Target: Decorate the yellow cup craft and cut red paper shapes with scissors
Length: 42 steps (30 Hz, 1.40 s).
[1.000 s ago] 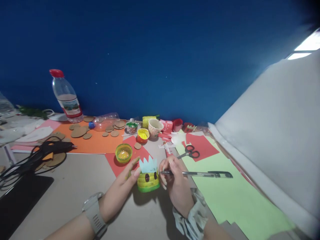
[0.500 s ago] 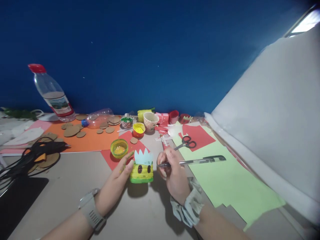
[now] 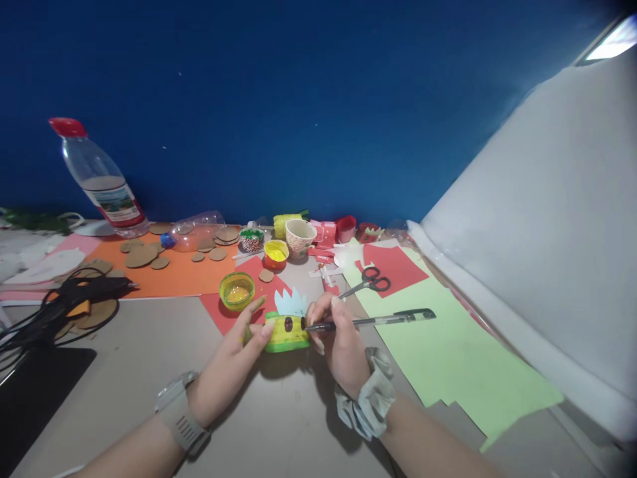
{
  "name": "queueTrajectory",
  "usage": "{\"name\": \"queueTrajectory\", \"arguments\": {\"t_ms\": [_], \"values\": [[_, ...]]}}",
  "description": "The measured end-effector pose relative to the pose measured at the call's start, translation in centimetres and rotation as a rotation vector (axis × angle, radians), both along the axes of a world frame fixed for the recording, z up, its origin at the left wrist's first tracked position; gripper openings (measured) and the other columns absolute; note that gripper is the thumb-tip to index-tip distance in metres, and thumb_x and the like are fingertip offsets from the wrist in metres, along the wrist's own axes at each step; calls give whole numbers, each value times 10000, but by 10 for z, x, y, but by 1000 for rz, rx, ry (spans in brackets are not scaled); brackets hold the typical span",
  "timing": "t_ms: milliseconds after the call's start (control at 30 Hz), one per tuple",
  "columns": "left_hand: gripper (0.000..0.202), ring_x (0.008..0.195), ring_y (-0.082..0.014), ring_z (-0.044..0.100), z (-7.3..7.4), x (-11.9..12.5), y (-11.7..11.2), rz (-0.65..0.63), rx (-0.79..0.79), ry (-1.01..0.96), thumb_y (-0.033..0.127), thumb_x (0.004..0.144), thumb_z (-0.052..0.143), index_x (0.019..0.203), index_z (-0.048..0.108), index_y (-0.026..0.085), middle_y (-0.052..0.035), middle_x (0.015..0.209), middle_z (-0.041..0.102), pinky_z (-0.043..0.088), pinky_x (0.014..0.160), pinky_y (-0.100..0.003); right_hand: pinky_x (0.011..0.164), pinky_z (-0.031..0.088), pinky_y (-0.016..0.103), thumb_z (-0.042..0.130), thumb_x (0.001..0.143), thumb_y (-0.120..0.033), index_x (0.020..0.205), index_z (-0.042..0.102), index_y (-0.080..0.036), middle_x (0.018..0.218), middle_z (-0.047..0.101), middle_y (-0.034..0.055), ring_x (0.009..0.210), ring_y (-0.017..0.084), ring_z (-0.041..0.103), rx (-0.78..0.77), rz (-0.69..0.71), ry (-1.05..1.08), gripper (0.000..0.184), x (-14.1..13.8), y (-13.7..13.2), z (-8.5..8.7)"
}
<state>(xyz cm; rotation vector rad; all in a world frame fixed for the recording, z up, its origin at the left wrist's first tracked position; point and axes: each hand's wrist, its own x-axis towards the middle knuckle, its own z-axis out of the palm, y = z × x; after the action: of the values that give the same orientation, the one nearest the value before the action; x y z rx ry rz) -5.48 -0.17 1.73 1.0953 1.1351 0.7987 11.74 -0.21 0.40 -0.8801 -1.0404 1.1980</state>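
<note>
A small yellow and green painted figure (image 3: 291, 340) with dark eyes and a jagged light blue paper crown (image 3: 289, 303) is between my hands, a little above the table. My left hand (image 3: 242, 342), with yellow paint on its fingers, is shut on the figure's left side, thumb in front. In my right hand (image 3: 341, 338) is a black gel pen (image 3: 378, 320), pinched like a writing tool and lying nearly level. Its tip meets the figure's right side, by the right eye. My right fingers partly cover that edge of the figure.
Behind my hands stand a bowl with yellow paint (image 3: 237, 291), a yellow paint cup (image 3: 275, 254) and a paper cup (image 3: 300, 238). Scissors (image 3: 371, 282) lie on red and green paper (image 3: 438, 352). At left are a bottle (image 3: 107, 189), cardboard discs (image 3: 142, 256) and a corded glue gun (image 3: 102, 285).
The figure has moved slightly right and turned, with its crown shifting too. My right hand has come left, bringing the pen tip from beside the figure to its right eye.
</note>
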Motion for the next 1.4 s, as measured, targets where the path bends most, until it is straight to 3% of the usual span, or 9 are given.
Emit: {"name": "queueTrajectory", "arguments": {"t_ms": [100, 267, 400, 900, 1400], "values": [[735, 1287, -306, 496, -1, -1, 0, -2, 15, 3, 567, 900, 508, 1490, 279, 194, -137, 1302, 628, 315, 1109, -447, 444, 266, 218, 414, 966, -534, 686, 539, -191, 586, 482, -32, 467, 91, 358, 6, -27, 16, 460, 0, 0, 4], [716, 1243, -285, 535, -5, -1, 1, -10, 42, -35, 563, 909, 496, 1498, 279, 219, -118, 1259, 655, 340, 1091, -424, 469, 269, 209, 418, 952, -533, 728, 544, -205, 624, 571, -12, 515, 108, 422, -45, -115, 73, 417, 1, 0, 12], [749, 1193, -289, 564, -4, -1, 1, -16, 21, -8, 575, 897, 506, 1496, 261, 199, -125, 1215, 674, 337, 1088, -433, 461, 249, 210, 396, 970, -507, 736, 546, -203, 637, 605, -1, 502, 109, 387, -36, -57, 57, 412, 0, 0, 12], [724, 1186, -296, 588, 0, 0, 2, -38, 34, -23, 532, 898, 532, 1486, 266, 204, -119, 1171, 700, 349, 1078, -428, 511, 299, 242, 396, 956, -555, 733, 553, -216, 642, 574, -8, 540, 133, 415, -2, -86, -12, 434, 4, -1, 13], [723, 1132, -280, 618, -1, 1, 1, -57, 65, 11, 525, 902, 526, 1470, 254, 171, -123, 1158, 710, 408, 1018, -387, 531, 324, 260, 375, 969, -566, 697, 553, -212, 686, 547, 1, 576, 141, 437, 42, -88, -228, 480, 4, -5, 14]]}}
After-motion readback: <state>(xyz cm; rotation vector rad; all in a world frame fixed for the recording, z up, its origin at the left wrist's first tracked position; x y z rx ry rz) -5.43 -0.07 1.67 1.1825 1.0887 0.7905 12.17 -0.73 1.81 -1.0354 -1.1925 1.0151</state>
